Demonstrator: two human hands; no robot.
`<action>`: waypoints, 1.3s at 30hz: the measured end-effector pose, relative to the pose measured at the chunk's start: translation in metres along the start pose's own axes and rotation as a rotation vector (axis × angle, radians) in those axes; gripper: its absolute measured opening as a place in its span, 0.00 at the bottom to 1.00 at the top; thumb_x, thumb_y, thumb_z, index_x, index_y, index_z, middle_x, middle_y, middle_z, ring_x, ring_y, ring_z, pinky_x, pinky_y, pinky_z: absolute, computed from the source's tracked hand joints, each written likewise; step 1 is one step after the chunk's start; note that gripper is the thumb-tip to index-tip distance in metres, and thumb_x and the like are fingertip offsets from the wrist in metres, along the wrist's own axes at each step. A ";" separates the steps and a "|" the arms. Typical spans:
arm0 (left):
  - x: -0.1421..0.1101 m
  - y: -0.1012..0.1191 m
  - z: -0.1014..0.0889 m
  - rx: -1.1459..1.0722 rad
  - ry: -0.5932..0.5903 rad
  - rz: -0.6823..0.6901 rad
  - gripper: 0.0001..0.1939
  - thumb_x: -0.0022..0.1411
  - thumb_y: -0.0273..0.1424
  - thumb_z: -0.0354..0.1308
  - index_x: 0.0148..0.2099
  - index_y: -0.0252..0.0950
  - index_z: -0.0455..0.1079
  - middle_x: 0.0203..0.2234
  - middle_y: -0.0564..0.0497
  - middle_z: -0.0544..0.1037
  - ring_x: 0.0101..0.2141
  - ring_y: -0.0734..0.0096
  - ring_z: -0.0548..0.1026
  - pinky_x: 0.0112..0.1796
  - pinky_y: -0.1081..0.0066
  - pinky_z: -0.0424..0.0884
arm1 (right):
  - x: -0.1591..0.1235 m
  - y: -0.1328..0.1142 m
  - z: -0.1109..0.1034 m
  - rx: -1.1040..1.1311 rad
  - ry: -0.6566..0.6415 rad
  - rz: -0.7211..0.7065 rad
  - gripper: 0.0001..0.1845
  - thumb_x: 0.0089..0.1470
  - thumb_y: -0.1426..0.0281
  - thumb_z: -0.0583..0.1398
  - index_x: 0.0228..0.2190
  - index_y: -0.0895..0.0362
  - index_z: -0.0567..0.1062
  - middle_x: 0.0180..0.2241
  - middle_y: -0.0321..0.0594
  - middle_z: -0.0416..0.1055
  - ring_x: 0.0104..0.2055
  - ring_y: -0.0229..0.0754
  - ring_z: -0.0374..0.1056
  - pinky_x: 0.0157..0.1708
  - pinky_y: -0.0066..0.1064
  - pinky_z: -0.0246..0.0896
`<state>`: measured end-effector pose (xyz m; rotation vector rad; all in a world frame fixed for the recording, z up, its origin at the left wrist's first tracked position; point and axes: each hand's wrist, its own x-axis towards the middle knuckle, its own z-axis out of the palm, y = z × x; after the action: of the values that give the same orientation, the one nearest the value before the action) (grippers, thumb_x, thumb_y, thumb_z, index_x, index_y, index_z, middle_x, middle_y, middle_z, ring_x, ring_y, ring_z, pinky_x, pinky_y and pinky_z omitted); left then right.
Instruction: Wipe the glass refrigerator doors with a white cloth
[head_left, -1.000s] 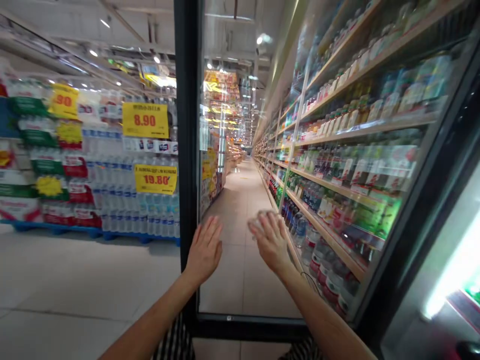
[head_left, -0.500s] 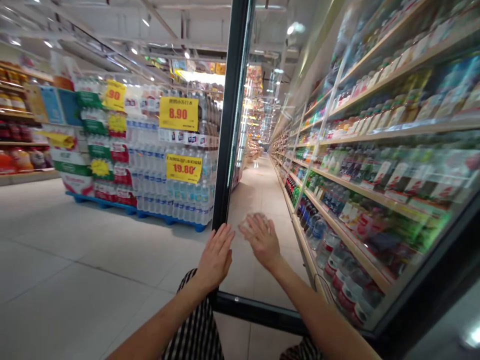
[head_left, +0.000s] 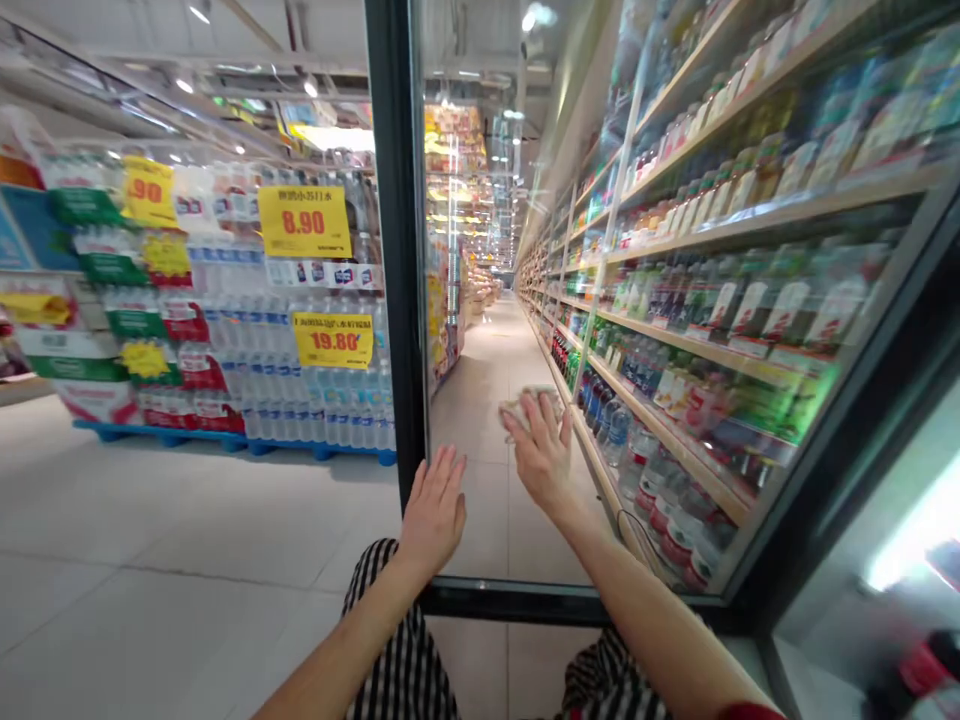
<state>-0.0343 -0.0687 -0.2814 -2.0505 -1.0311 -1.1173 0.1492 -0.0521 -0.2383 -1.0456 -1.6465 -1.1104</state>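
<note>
A glass cooler door with a black frame stands open in front of me. My left hand lies flat and open against the lower glass beside the frame's left upright. My right hand presses a pale cloth flat onto the glass a little higher and to the right. The cloth shows only past my fingertips.
Drink shelves run along the right, seen through the glass. Stacked bottled-water packs with yellow price signs stand on blue pallets at the left. A tiled aisle stretches ahead. My striped trousers show at the bottom.
My right hand has slid upward on the glass with the cloth. My left hand stays flat near the frame. The view has swung back to the right.
</note>
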 end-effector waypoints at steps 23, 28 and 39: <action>0.031 0.047 0.031 -0.033 -0.035 0.088 0.26 0.58 0.23 0.46 0.60 0.29 0.52 0.58 0.39 0.56 0.61 0.60 0.45 0.57 0.53 0.48 | -0.078 0.057 -0.029 -0.068 0.019 0.118 0.24 0.51 0.79 0.53 0.49 0.49 0.66 0.58 0.42 0.55 0.63 0.46 0.43 0.59 0.48 0.39; 0.034 0.053 0.031 -0.092 -0.027 0.080 0.28 0.58 0.23 0.47 0.61 0.30 0.49 0.59 0.38 0.55 0.61 0.59 0.45 0.57 0.53 0.47 | -0.053 0.076 -0.034 -0.127 0.087 0.229 0.27 0.52 0.79 0.52 0.53 0.51 0.61 0.62 0.44 0.45 0.64 0.50 0.39 0.58 0.50 0.40; 0.057 0.068 0.036 -0.113 0.016 0.125 0.27 0.58 0.24 0.47 0.60 0.30 0.52 0.57 0.39 0.58 0.61 0.61 0.45 0.57 0.54 0.46 | -0.050 0.093 -0.035 -0.160 0.156 0.298 0.29 0.53 0.77 0.50 0.56 0.51 0.56 0.62 0.45 0.44 0.64 0.51 0.39 0.58 0.51 0.41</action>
<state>0.0578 -0.0575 -0.2575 -2.1589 -0.8366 -1.1480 0.2575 -0.0704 -0.2572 -1.2291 -1.2477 -1.1051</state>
